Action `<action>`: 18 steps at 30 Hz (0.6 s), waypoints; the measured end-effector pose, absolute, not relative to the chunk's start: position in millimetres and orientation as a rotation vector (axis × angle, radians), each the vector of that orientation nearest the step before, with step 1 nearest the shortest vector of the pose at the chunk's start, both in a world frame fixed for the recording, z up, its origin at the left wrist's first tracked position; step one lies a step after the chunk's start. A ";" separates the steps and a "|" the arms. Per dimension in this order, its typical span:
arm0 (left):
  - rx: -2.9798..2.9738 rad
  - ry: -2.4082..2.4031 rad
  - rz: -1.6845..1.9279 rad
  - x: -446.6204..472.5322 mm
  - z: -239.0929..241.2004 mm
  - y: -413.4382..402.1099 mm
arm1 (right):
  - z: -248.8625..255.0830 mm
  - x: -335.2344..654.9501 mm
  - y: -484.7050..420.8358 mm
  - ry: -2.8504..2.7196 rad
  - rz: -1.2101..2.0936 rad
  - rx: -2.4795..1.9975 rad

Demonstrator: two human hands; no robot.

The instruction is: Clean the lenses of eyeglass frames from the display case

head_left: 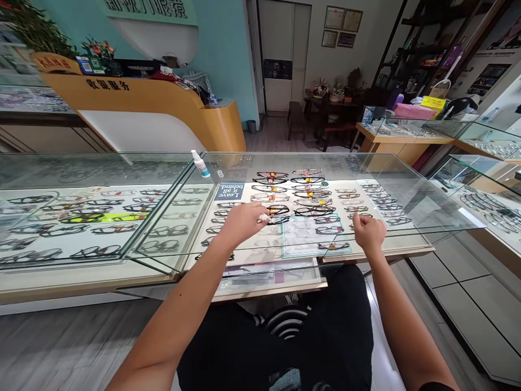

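My left hand [241,221] is over the glass top of the display case, its fingers closed on a crumpled white tissue or cloth [264,218]. Farther right, my right hand [369,232] is curled into a fist at the glass, with nothing showing in it. Beneath the glass lie rows of eyeglasses [314,211] with dark and coloured frames. Some of them rest on a teal-edged sheet [297,239] between my hands. A white spray bottle [201,164] stands on the glass to the left, beyond my left hand.
A drawer [272,281] is pulled out under the case, just above my lap. Another glass case [77,255] with eyeglasses adjoins on the left. An orange counter [222,127] stands behind, and more display cases [431,142] line the right side.
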State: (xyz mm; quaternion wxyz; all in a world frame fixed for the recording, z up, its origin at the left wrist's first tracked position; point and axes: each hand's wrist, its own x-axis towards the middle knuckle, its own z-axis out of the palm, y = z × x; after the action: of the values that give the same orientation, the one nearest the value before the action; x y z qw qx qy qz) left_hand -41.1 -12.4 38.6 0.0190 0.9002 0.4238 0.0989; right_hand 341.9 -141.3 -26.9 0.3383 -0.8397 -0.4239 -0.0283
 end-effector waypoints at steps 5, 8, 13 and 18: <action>2.792 1.266 0.351 -44.2 38.1 -13.2 | -25.9 341.9 -143.2 -1.120 -0.062 -2.203; 2.789 1.257 0.369 -45.2 37.1 -12.4 | -24.5 340.6 -143.9 -1.122 -0.063 -2.222; 2.752 1.190 0.404 -46.8 35.8 -9.6 | -20.9 339.0 -144.3 -1.126 -0.054 -2.255; 2.489 1.000 0.606 -49.0 43.1 -10.6 | -19.0 341.5 -147.3 -1.077 0.012 -2.087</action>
State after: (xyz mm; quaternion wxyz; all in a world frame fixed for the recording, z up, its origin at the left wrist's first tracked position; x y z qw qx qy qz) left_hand -49.0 -10.6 43.1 0.1945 0.8879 0.3566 0.2161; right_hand 341.5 -147.3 -19.0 0.3861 -0.8198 -0.4229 0.0049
